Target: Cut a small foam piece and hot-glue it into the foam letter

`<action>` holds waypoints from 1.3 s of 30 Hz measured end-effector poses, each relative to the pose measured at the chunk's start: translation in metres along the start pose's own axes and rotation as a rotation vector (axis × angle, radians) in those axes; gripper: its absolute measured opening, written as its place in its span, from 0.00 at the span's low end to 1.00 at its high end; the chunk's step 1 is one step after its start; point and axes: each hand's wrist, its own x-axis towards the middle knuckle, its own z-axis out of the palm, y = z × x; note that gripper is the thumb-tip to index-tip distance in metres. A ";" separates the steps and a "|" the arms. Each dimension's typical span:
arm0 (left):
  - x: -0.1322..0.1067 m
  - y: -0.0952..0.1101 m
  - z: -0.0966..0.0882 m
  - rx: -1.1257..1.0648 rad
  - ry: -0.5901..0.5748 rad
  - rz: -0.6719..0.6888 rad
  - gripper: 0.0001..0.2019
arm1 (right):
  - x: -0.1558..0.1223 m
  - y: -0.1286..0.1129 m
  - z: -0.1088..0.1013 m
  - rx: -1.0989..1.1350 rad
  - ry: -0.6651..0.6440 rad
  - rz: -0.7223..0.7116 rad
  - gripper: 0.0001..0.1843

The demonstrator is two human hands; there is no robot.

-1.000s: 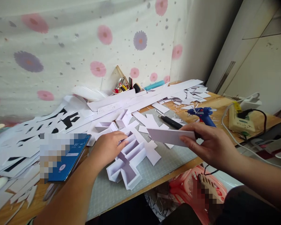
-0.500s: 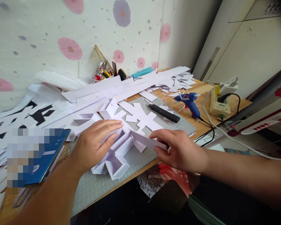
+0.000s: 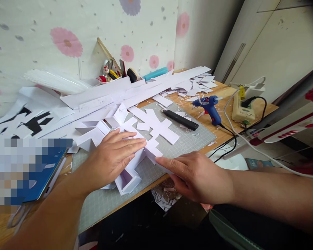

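A white paper structure (image 3: 127, 180) with upright walls lies on the grey cutting mat (image 3: 193, 139). My left hand (image 3: 112, 156) rests on top of it, open, with the fingers stretched flat. My right hand (image 3: 195, 175) is at the structure's right side, near the table's front edge. Its fingers pinch a white paper strip (image 3: 161, 166) against the structure's wall, and the hand hides most of the strip. A flat white paper cut-out (image 3: 156, 126) lies on the mat just behind both hands.
A blue glue gun (image 3: 210, 107) and a black knife (image 3: 179, 120) lie behind on the right, near a power strip (image 3: 241, 111) with cables. A blue-covered device (image 3: 36, 170) sits at left among paper scraps. A tool cup (image 3: 112, 71) stands by the wall.
My right hand brought the paper strip down from mid-air to the structure's right wall. My left hand spread flat over the structure. The view shifted right and down.
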 end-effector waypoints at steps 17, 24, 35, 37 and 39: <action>0.002 0.005 -0.003 -0.068 -0.058 -0.001 0.21 | -0.002 -0.005 0.010 0.030 0.014 -0.060 0.26; 0.001 0.008 -0.004 -0.004 -0.051 0.001 0.20 | -0.001 -0.005 0.003 0.107 0.045 -0.084 0.24; 0.003 0.008 -0.002 0.060 0.007 0.052 0.20 | 0.038 0.099 -0.024 -0.398 -0.146 0.460 0.21; 0.002 0.008 -0.002 0.051 0.008 0.043 0.20 | 0.041 0.109 -0.017 -0.399 -0.185 0.472 0.22; 0.002 0.008 -0.002 0.044 -0.001 0.038 0.20 | 0.044 0.113 -0.012 -0.401 -0.218 0.493 0.23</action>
